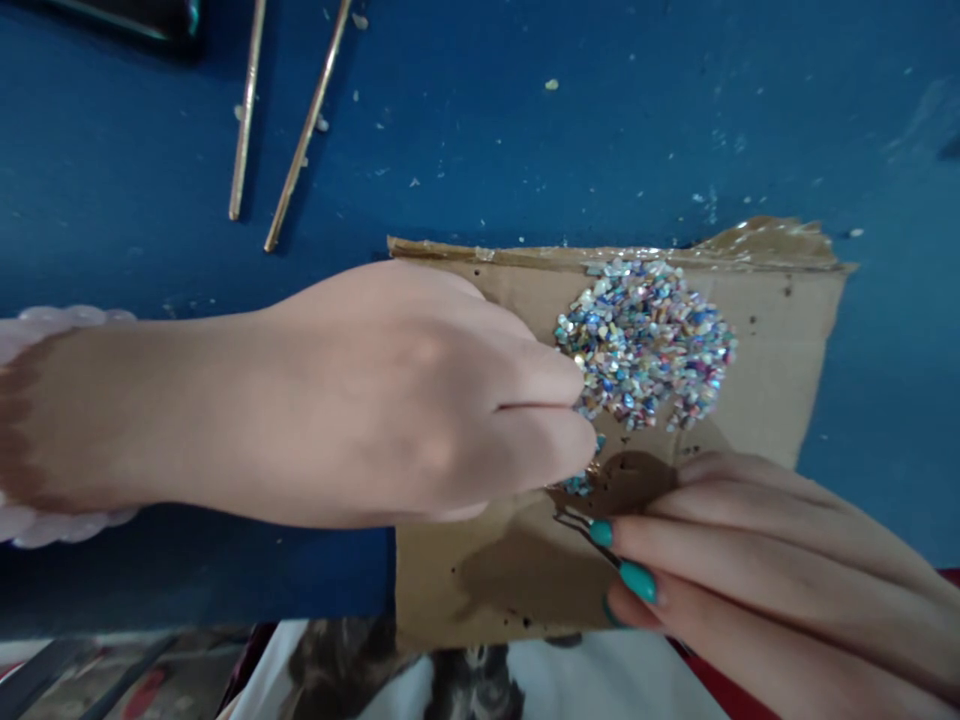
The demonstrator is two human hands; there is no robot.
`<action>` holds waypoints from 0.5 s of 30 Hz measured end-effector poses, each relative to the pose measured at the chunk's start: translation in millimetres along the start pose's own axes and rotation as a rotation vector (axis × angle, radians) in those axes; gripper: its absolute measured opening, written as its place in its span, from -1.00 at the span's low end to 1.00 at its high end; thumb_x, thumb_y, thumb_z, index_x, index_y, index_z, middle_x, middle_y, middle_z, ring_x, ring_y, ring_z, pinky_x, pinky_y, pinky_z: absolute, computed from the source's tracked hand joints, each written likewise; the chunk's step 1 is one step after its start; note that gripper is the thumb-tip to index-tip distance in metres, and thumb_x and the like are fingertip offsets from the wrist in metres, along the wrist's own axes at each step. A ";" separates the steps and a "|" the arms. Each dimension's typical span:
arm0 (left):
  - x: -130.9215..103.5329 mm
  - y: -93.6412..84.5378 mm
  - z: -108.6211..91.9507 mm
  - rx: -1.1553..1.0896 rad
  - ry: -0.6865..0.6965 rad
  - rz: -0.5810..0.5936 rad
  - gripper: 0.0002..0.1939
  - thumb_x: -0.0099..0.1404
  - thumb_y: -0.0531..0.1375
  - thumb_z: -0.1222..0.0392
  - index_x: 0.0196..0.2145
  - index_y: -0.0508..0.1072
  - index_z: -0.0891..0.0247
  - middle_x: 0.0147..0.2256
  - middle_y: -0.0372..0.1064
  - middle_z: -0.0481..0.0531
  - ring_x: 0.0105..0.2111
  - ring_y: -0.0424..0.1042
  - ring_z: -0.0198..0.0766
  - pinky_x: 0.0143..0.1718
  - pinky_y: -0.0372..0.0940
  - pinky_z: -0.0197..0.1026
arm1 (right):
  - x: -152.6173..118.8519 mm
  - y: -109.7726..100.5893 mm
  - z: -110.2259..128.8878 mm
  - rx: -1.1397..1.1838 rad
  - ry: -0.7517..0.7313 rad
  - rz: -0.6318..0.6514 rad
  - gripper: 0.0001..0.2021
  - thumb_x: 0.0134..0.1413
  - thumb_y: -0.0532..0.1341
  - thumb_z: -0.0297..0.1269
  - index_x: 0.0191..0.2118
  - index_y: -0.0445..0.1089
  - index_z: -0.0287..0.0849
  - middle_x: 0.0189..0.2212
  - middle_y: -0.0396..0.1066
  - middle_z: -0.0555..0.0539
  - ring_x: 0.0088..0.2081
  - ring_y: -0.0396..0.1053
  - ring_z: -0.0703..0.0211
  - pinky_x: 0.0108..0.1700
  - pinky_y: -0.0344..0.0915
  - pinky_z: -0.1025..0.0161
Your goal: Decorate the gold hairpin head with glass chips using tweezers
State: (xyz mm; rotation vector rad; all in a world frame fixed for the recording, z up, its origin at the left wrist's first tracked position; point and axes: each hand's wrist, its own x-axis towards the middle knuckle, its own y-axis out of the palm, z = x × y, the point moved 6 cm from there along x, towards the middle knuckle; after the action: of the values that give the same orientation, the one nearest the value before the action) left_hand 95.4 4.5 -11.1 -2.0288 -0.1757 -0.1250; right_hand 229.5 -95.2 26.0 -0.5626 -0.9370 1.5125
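My left hand (pixel 442 390) reaches in from the left, back up, with its fingers curled over the piece of cardboard (pixel 784 350); what they hold, if anything, is hidden. Against its fingertips lies a heap of small shiny shell-like chips (pixel 649 345) in blue, pink and white. A smaller cluster of blue-green chips (pixel 576 485) shows just below those fingers, partly covered. From the lower right comes my right hand (pixel 757 560), pinching dark tweezers (pixel 576 522) between green-nailed fingers. The tweezer tips point left, near the small cluster.
On the blue tabletop (pixel 480 130), two thin metal rods (pixel 247 110) lie at the upper left. A dark glossy object (pixel 142 22) is cut off in the top left corner. Pale flakes are scattered about. Below the table edge is white printed fabric (pixel 390 680).
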 end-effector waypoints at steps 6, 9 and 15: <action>-1.7 -0.1 -0.6 0.029 0.007 -0.006 -0.75 0.42 0.02 0.18 -0.38 0.42 0.06 -0.50 0.27 -0.05 -0.53 0.17 -0.18 -0.62 0.07 -0.01 | -7.0 3.0 2.8 0.050 0.073 -0.088 -0.73 0.35 0.22 -0.17 -0.44 0.42 0.00 -0.39 0.61 0.22 -0.31 0.56 0.28 0.11 0.47 0.26; -2.8 0.1 -0.6 0.014 0.005 0.000 -0.79 0.40 0.04 0.20 -0.38 0.41 0.08 -0.51 0.24 -0.06 -0.53 0.15 -0.21 -0.60 0.09 -0.04 | -8.7 2.6 3.3 0.057 0.096 -0.095 -0.75 0.31 0.26 -0.15 -0.44 0.43 0.00 -0.39 0.61 0.21 -0.31 0.57 0.26 0.10 0.48 0.24; -3.2 -1.7 0.0 0.013 0.011 0.000 -0.71 0.43 -0.06 0.31 -0.36 0.38 0.13 -0.49 0.20 -0.06 -0.52 0.15 -0.23 -0.55 0.06 -0.10 | -2.3 -2.4 -6.4 0.053 0.048 -0.096 -0.75 0.30 0.27 -0.20 -0.45 0.44 -0.03 -0.39 0.61 0.18 -0.32 0.58 0.29 0.13 0.47 0.31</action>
State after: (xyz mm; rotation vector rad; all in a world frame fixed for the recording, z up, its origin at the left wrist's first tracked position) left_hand 91.9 5.0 -10.2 -2.0152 -0.1687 -0.1345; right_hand 236.4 -96.1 24.0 -0.5066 -0.8722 1.4282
